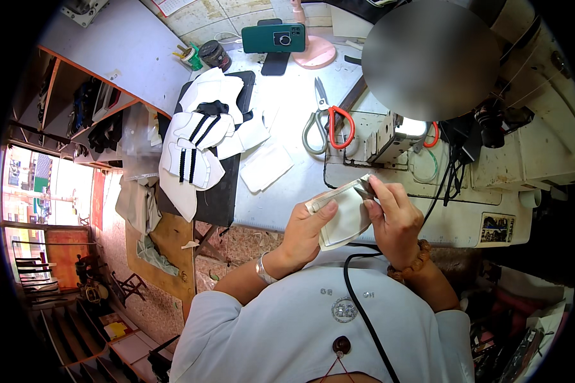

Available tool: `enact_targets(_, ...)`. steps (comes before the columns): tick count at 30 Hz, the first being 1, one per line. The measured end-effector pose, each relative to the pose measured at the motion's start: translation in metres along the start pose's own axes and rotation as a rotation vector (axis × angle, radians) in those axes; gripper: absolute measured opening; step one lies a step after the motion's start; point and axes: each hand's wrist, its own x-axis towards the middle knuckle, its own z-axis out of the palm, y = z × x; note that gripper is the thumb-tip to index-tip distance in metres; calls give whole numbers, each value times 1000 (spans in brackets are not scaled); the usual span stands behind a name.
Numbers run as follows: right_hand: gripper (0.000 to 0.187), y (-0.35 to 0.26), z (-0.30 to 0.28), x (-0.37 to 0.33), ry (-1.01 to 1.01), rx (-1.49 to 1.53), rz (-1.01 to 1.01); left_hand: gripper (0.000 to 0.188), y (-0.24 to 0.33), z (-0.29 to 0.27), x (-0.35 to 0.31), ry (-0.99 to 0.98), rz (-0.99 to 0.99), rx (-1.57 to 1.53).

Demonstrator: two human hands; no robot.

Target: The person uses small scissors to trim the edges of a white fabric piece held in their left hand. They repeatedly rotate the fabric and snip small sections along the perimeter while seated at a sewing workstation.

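Note:
A cream-white flat piece (344, 225), looking like fabric or leather with a folded strip along its upper edge, is held up in front of my chest. My left hand (305, 231) clasps its left side, thumb on the near face and fingers behind. At the upper right corner, my right hand (395, 220) pinches the edge between thumb and fingers. Whether a small tool is also in that pinch cannot be made out. Beyond the hands lies a pair of scissors (329, 121), with one red and one grey handle, beside the sewing machine (390, 139).
White cut pieces (191, 167), some with black strips, are piled on a black board (218, 201) at left. A white sheet (266, 168) lies nearby. A green phone (271, 39) stands at the back. Black cables (450, 172) hang at right; one cord (358, 295) crosses my chest.

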Motion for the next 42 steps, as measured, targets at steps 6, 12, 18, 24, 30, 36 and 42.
enact_targets(6,29,2,22,-7,-27,493,261,33,-7,-6,1,33,55,227)
enact_targets(12,30,0,21,-2,63,-35,-22,32,-5,-1,-3,126,192,657)
enact_targets(18,24,1,38,-12,-58,652,350,31,-4,-3,0,128,184,702)
enact_targets(24,22,11,39,-8,-89,774,619,33,-10,-6,-7,121,124,677)
enact_targets(30,30,-11,17,-4,-57,224,92,39,-5,-11,-6,125,66,401)
enact_targets(36,34,-10,14,-4,-59,90,35,42,-6,-12,-6,94,65,282)
enact_targets(42,35,-9,15,-6,-51,82,31,42,-6,-11,-6,90,65,248)
